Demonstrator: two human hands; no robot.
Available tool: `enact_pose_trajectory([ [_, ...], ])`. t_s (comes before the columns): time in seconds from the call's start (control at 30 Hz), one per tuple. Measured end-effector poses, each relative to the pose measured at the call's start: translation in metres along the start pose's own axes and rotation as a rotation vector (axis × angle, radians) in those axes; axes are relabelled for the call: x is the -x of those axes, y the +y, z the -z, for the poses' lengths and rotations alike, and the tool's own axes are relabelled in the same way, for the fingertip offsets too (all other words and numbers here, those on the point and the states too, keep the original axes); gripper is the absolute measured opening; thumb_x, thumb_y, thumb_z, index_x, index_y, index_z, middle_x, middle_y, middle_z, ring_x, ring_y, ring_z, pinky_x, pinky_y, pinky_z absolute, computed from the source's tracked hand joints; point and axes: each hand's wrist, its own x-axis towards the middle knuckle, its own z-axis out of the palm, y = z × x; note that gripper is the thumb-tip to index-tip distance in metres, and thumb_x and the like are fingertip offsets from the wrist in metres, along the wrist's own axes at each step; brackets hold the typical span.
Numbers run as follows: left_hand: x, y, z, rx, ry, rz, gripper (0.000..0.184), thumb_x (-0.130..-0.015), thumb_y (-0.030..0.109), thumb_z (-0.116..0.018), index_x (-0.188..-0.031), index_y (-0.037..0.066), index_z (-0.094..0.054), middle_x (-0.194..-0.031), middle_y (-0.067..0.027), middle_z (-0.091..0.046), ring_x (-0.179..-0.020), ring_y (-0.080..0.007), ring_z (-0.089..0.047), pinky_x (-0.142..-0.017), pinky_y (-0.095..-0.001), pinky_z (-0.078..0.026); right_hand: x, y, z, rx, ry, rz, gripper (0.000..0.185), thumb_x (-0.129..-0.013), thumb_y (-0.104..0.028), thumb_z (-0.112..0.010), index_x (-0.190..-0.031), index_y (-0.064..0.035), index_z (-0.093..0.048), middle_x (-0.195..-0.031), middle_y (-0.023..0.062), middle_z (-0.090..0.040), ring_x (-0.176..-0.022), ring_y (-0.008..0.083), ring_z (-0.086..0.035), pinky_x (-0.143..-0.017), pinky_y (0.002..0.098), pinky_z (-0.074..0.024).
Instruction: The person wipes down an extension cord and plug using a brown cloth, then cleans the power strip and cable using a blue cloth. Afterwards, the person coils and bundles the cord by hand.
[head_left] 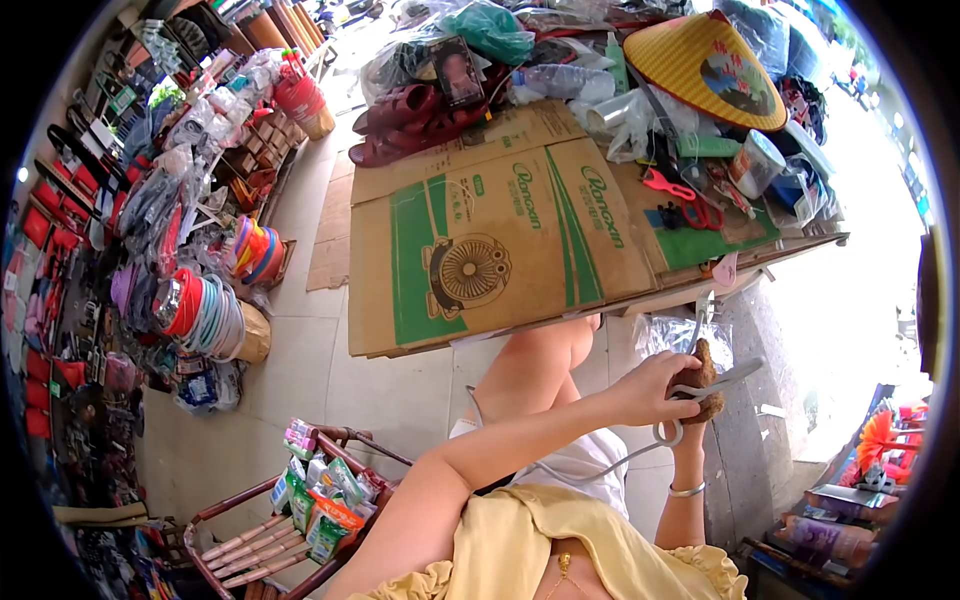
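A rough, fuzzy brown piece (708, 385), whose kind I cannot make out, is held up near the table's front right corner. My right hand (690, 436), with a bangle on the wrist, grips it from below; most of its fingers are hidden. From the left, my left hand (650, 388) closes its fingers on a grey cord (735, 378) that crosses the brown piece. The cord forms loops to the right and below, and a length trails across my lap.
A table covered with flattened cardboard (540, 260) stands ahead, bearing red-handled scissors (702, 214), dark red shoes (405, 115), a phone (458, 72) and a conical hat (705, 70). Cord spools (215, 315) and goods line the left. A bamboo chair (330, 455) holds packets. More goods (835, 535) lie right.
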Motion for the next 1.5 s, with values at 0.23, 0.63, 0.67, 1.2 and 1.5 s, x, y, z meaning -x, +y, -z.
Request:
enact_pose_trajectory([
  [0.23,0.018,-0.013,-0.003,0.194,0.066,0.138,0.05,-0.071,0.014,-0.066,-0.117,0.003,-0.047,-0.12,-0.0124,-0.036,-0.106,-0.0248,-0.047,-0.092,-0.0362,-0.041,-0.008,-0.043,-0.023,-0.087,0.048,-0.291,0.048,-0.075,-0.012,-0.064,-0.119,-0.0046,-0.046,-0.113,0.01,-0.054,-0.105,0.0202,-0.052,-0.086,0.0322,-0.0432],
  [0.63,0.035,-0.015,0.008,0.504,0.176,0.305,0.018,-0.078,0.007,-0.056,-0.094,0.004,-0.049,-0.078,0.0016,-0.05,-0.067,-0.0035,-0.046,-0.057,-0.0192,-0.039,-0.009,-0.06,-0.022,0.389,-0.101,-0.002,0.04,-0.074,-0.018,-0.064,-0.11,-0.0036,-0.055,-0.105,0.0143,-0.057,-0.099,0.0322,-0.053,-0.085,0.0395,-0.0413],
  [0.67,0.036,-0.017,0.009,0.528,0.143,0.316,0.018,-0.079,0.006,-0.056,-0.095,0.005,-0.048,-0.08,0.0024,-0.05,-0.068,-0.0029,-0.045,-0.057,-0.0188,-0.039,-0.007,-0.063,-0.022,0.42,-0.091,0.013,0.04,-0.074,-0.019,-0.064,-0.111,-0.0037,-0.055,-0.106,0.014,-0.057,-0.1,0.0321,-0.053,-0.086,0.0396,-0.0412],
  [1.2,0.035,-0.006,0.005,0.146,0.085,0.371,0.043,-0.079,0.001,-0.056,-0.118,-0.002,-0.039,-0.092,-0.0093,-0.057,-0.085,-0.0148,-0.058,-0.075,-0.0258,-0.048,0.002,-0.045,-0.027,0.635,-0.04,-0.002,0.04,-0.078,-0.023,-0.06,-0.115,-0.0077,-0.053,-0.109,0.0145,-0.056,-0.102,0.0324,-0.052,-0.086,0.0385,-0.04],
  [1.5,0.032,-0.011,0.002,0.141,0.031,0.313,0.043,-0.08,0.009,-0.058,-0.115,-0.003,-0.036,-0.08,-0.0058,-0.054,-0.067,-0.0133,-0.054,-0.062,-0.0256,-0.045,0.005,-0.026,-0.023,0.355,0.007,-0.003,0.034,-0.069,-0.019,-0.067,-0.101,-0.0091,-0.06,-0.093,0.0093,-0.062,-0.087,0.0285,-0.058,-0.073,0.0351,-0.0458],
])
